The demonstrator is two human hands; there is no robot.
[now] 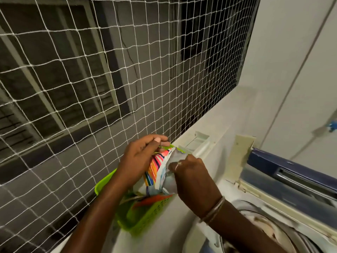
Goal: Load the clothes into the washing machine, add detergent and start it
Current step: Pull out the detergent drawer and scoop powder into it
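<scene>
Hands, left point(144, 156) and right point(189, 172), grip a seemingly upright pouch point(155, 168).

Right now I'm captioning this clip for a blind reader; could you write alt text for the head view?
The left hand and right hand grip a rainbow-striped packet above a green basket on the white washing machine. The drum at lower right holds clothes, and a white net hangs behind.
</scene>
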